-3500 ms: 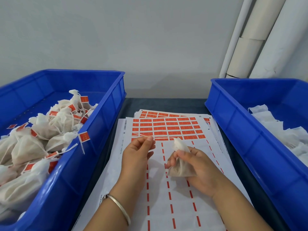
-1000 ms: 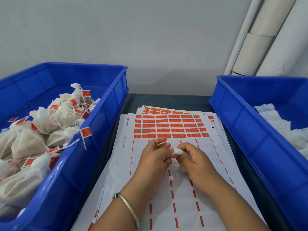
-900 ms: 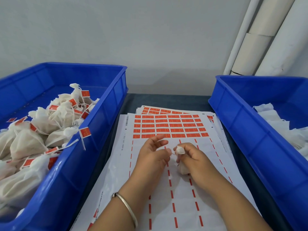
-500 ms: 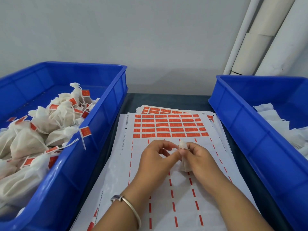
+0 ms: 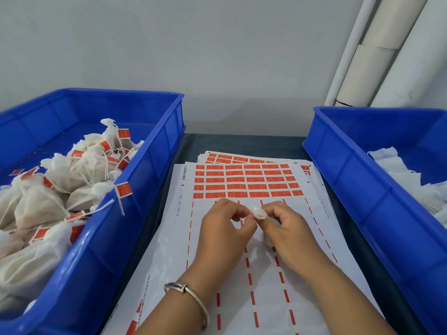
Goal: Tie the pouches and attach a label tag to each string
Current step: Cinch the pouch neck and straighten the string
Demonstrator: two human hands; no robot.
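White mesh, a small pouch (image 5: 260, 213), sits between both hands above the label sheet (image 5: 244, 182) on the dark bench (image 5: 242, 142). The right hand (image 5: 289, 232) curls its fingers (image 5: 271, 209) round the pouch's gathered neck. The left hand (image 5: 223, 230) pinches at the neck's tip, thumb against forefinger; the string itself is too fine to see. The left blue bin (image 5: 147, 189) holds tied, red-tagged pouches (image 5: 79, 175). The right blue bin (image 5: 343, 170) holds untied white pouches (image 5: 408, 180).
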